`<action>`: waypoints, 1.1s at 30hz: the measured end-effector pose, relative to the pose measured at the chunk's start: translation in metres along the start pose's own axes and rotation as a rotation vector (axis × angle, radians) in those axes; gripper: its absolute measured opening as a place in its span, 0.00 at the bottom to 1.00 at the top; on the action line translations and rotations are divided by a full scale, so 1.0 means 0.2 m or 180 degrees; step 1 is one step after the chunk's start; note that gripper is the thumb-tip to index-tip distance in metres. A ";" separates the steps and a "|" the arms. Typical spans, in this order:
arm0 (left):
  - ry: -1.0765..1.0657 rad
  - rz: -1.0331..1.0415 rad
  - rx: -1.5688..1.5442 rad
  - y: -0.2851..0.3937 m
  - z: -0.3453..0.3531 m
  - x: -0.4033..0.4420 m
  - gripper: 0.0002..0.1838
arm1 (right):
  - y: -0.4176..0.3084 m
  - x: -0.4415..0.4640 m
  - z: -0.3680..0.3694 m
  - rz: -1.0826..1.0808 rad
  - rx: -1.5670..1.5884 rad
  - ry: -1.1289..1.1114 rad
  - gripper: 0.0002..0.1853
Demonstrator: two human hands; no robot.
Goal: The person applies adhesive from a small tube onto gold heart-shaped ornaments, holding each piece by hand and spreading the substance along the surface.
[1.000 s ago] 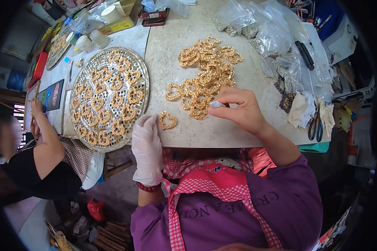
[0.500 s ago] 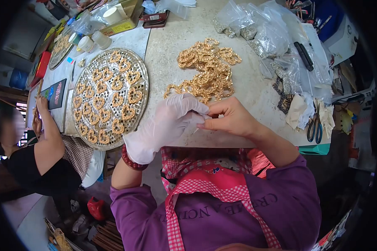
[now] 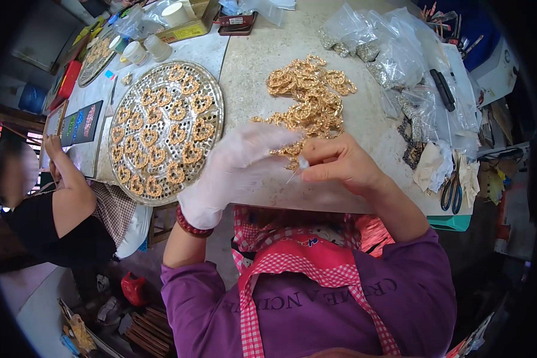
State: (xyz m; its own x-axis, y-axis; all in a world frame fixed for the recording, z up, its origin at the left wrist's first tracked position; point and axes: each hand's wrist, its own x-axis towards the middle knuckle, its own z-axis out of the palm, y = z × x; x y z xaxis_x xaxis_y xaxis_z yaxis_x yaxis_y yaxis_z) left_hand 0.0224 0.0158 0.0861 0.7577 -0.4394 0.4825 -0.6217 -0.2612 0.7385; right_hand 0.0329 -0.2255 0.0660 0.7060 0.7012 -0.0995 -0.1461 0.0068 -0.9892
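Note:
My left hand (image 3: 235,158), in a thin white glove, reaches over the near edge of a heap of gold-coloured chain-like pieces (image 3: 313,89). Its fingers are stretched out and apart from my right hand; whether the fingertips touch the heap I cannot tell. My bare right hand (image 3: 343,164) is closed in a pinch beside it. Between its thumb and finger shows a small whitish thing (image 3: 304,163) with a thin pale tip pointing down; its kind is unclear. Left of my gloved hand lies a round perforated metal tray (image 3: 219,113) bearing several gold heart-shaped openwork pieces (image 3: 148,138).
Plastic bags (image 3: 394,56) of beads, a black stapler-like object (image 3: 442,89) and dark-handled scissors (image 3: 452,194) lie at the right. Cups (image 3: 135,52) stand beyond the tray. A co-worker (image 3: 65,209) sits at the left beside a dark bead board (image 3: 82,123).
My hands have come apart from each other. The left fingers have straightened out toward the gold heap, and the right hand has moved slightly right, showing the small whitish thing. The view has shifted slightly.

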 end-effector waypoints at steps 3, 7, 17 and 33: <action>0.0428 -0.0869 0.0290 -0.03 -0.06 -0.14 0.27 | -0.01 0.00 0.00 -0.0230 -0.0084 0.0652 0.10; 0.0062 -0.1523 0.1170 -0.03 -0.11 -0.35 0.29 | -0.05 0.01 0.03 0.0127 0.0212 0.0968 0.07; -0.0032 -0.2101 0.0721 -0.07 -0.07 -0.41 0.33 | -0.06 0.01 0.04 0.0028 0.0300 0.0999 0.08; 0.0714 -0.3022 -0.1943 -0.11 -0.02 -0.39 0.32 | -0.05 0.00 0.02 -0.0041 0.0303 0.1110 0.06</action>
State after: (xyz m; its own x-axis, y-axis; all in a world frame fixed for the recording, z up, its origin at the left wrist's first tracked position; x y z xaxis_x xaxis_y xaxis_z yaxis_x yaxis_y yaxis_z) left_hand -0.0225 0.0596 0.0353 0.9255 -0.1095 -0.3625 0.3719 0.0818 0.9247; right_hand 0.0322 -0.2233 0.0768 0.8997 0.4155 -0.1339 -0.1880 0.0920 -0.9778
